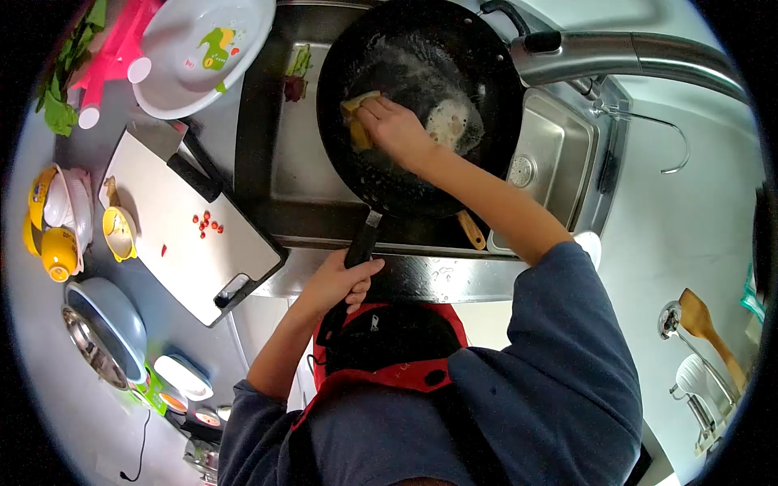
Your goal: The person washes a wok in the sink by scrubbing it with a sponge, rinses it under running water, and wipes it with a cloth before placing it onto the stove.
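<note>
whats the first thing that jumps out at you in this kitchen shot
A big round black wok fills the steel sink at top centre, foamy inside. The right hand presses a yellow sponge against it while the left hand holds the wok's black handle. To the left lies a white cutting board with small red bits.

bright even light, strong fisheye warp w/ dark vignette at edges, mostly sharp.
</note>
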The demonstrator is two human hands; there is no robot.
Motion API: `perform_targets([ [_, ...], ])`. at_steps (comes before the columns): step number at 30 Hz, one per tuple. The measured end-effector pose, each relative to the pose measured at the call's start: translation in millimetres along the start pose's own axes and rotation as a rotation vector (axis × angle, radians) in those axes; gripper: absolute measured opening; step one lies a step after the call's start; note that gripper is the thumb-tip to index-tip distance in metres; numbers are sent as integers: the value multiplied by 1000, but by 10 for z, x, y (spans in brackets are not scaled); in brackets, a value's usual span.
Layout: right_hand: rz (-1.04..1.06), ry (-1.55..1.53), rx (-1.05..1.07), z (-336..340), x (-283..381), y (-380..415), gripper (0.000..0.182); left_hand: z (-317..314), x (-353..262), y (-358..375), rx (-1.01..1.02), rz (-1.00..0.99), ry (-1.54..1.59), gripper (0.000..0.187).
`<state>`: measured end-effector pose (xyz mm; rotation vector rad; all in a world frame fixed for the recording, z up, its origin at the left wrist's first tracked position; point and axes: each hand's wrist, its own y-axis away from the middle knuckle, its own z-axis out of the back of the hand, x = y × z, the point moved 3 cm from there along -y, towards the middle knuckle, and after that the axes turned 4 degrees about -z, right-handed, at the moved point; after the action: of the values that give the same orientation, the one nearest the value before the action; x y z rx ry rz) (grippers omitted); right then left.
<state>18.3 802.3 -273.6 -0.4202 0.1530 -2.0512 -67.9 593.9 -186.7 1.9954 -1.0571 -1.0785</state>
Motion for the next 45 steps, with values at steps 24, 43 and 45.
perform_targets([
  [24,-127,25,36,-124,-541,-137,26,95,-38,48,-49,42,-24,25],
  [43,-335,10,-104,-1,-769,-289,40,179,-60,16,-27,35,-4,24],
  [45,-329,-250,21,-8,-289,-194,44,179,-34,8,-66,24,-61,23],
])
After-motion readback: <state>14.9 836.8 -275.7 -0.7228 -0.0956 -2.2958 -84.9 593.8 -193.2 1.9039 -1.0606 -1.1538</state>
